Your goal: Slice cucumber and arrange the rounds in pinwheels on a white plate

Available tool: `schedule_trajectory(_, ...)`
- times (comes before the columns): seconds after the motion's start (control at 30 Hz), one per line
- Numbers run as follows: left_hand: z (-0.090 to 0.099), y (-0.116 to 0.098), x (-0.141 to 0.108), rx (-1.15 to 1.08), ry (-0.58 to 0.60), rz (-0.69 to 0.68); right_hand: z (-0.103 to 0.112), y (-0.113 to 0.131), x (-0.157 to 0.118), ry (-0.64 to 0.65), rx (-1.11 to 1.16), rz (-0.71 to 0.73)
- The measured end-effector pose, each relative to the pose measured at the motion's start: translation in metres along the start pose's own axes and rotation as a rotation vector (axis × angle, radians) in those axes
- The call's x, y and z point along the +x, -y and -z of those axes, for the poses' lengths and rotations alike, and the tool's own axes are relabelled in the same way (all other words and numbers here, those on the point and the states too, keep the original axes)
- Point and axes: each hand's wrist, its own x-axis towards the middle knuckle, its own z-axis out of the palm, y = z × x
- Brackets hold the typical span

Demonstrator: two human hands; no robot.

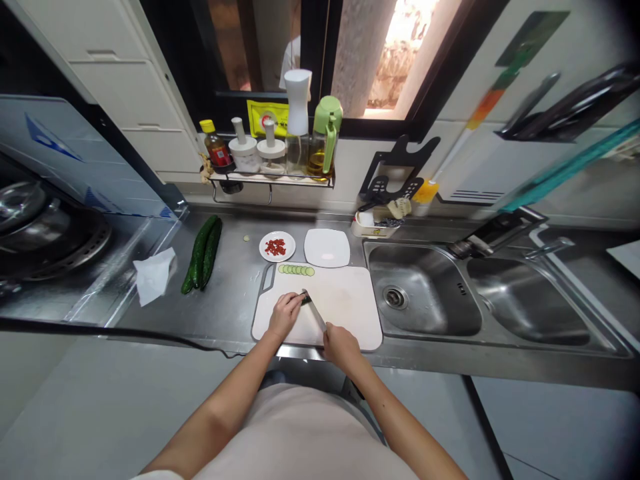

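My left hand [285,313] is closed around a short dark green piece of cucumber [305,299] on the white cutting board [350,300]. In my right hand [341,344] is the handle of a kitchen knife [317,316]. Its blade points up and left, with the tip end at the cucumber piece by my left fingertips; whether it is cutting in, I cannot tell. A row of several thin cucumber slices [296,270] lies along the board's far edge. Behind the board stand a small white plate of chopped red pieces [275,247] and a white square plate [327,247].
Two whole cucumbers [203,255] and a crumpled white tissue [155,275] lie to the left, near the stove [50,233]. A double steel sink [425,300] is at the right. Above hangs a wall rack [275,179] with seasoning jars and bottles.
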Motion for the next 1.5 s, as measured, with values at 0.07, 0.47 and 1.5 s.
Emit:
schedule_trajectory(0.07,0.0,0.0,0.0,-0.004,0.002,0.0,0.001,0.0,0.001,0.004,-0.003,0.001)
schedule_trajectory(0.47,0.002,-0.001,0.001,-0.003,0.015,0.001,0.008,0.014,0.022,0.016,0.011,0.005)
schedule_trajectory(1.5,0.0,0.001,0.0,0.001,-0.002,0.006,-0.004,0.014,0.03,0.008,0.005,0.001)
